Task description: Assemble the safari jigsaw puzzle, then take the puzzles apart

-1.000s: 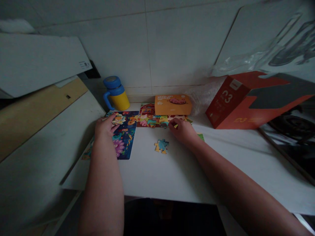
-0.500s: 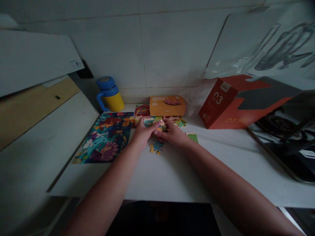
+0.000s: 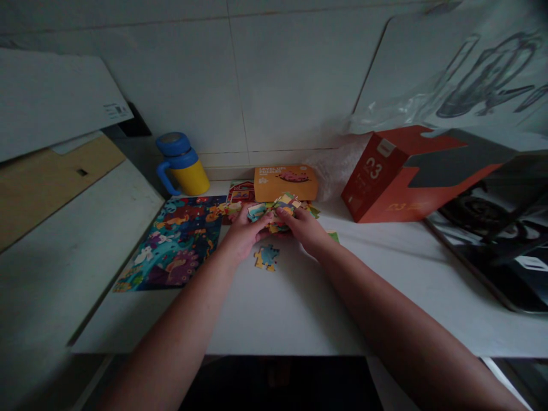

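Note:
My left hand (image 3: 243, 233) is closed on jigsaw puzzle pieces (image 3: 257, 212), one of them light blue at its thumb side. Opposite it, my right hand (image 3: 306, 229) grips a bunch of colourful puzzle pieces (image 3: 286, 203) with the thumb on top. The two hands almost meet, and their lower fingers are hidden. On the white table just below them lies a loose blue and yellow puzzle piece (image 3: 267, 258). A green piece (image 3: 333, 235) shows partly behind my right wrist. More pieces lie behind my hands, partly covered.
An orange puzzle box (image 3: 286, 184) stands against the tiled wall. Left are a colourful picture sheet (image 3: 171, 245) and a blue and yellow mug (image 3: 188, 174). To the right stand a red box (image 3: 377, 182) and bubble wrap (image 3: 336, 174); a black appliance (image 3: 492, 245) is farther right.
The puzzle pieces in my right hand are raised and tilted, showing more of their printed faces. My thumbs have moved slightly apart. The view has shifted a little to the right.

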### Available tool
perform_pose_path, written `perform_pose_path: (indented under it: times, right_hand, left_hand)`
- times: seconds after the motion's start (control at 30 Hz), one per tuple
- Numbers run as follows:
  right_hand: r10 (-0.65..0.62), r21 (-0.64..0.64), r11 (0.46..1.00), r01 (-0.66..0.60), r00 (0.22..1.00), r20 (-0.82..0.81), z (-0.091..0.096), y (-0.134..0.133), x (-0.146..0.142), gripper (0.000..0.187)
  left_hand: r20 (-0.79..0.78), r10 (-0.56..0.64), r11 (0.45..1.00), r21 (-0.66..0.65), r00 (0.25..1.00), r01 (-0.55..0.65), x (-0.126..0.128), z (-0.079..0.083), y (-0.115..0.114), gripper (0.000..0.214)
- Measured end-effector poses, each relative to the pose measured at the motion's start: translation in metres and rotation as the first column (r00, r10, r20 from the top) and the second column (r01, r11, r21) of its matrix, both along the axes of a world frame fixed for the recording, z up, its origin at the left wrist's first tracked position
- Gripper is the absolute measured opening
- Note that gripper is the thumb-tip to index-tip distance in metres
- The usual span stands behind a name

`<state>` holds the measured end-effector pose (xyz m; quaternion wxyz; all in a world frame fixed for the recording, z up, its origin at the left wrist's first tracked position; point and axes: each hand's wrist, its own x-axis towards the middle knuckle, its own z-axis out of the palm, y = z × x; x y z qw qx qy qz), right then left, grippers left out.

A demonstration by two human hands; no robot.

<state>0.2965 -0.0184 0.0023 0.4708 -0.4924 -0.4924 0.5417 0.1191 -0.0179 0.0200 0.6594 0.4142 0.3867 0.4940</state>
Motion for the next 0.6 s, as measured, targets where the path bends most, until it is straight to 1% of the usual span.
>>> perform_pose_path:
  times: [0.1,0.2,0.23,0.3,0.37,0.43,0.5,0.57,0.6]
  right_hand:
    - [-0.013,-0.028,1.000,0.014,1.000,0.010,0.000,0.000,-0.001,0.049]
    - [0.006,0.001,1.000,-0.007,0.991,0.132,0.002,-0.001,0.001,0.057]
    - [-0.008,0.025,1.000,0.003,0.981,0.192,0.003,-0.001,0.003,0.059]
    - [-0.082,0.095,0.994,0.056,0.953,0.292,0.003,0.000,0.006,0.061]
    - [-0.159,0.153,0.981,0.115,0.934,0.319,0.003,0.002,0.008,0.060]
    - [-0.175,0.145,0.979,0.141,0.950,0.259,0.002,0.005,0.009,0.058]
    - [-0.168,0.093,0.983,0.156,0.976,0.139,0.004,0.009,0.011,0.055]
    - [-0.194,0.069,0.979,0.191,0.980,0.037,0.009,0.015,0.022,0.052]
    - [-0.216,0.083,0.974,0.213,0.976,0.030,0.013,0.018,0.032,0.050]
  left_hand:
    - [-0.018,-0.009,1.000,-0.028,1.000,0.008,0.003,0.001,-0.002,0.066]
    - [-0.027,-0.013,0.999,-0.047,1.000,0.012,0.006,0.001,-0.005,0.070]
    - [-0.035,-0.015,0.999,-0.050,0.999,0.013,0.007,0.002,-0.006,0.070]
    - [-0.049,-0.016,0.998,-0.058,0.999,0.013,0.009,0.002,-0.007,0.070]
    - [-0.053,-0.005,0.998,-0.068,0.999,0.001,0.010,0.002,-0.008,0.070]
    - [-0.056,0.009,0.997,-0.078,0.998,-0.014,0.010,0.001,-0.007,0.071]
    - [-0.055,0.032,0.996,-0.077,0.998,-0.036,0.008,0.000,-0.004,0.070]
    - [-0.051,0.061,0.995,-0.071,0.997,-0.065,0.005,-0.001,-0.002,0.067]
    - [-0.051,0.080,0.994,-0.070,0.995,-0.084,0.004,-0.001,0.000,0.067]
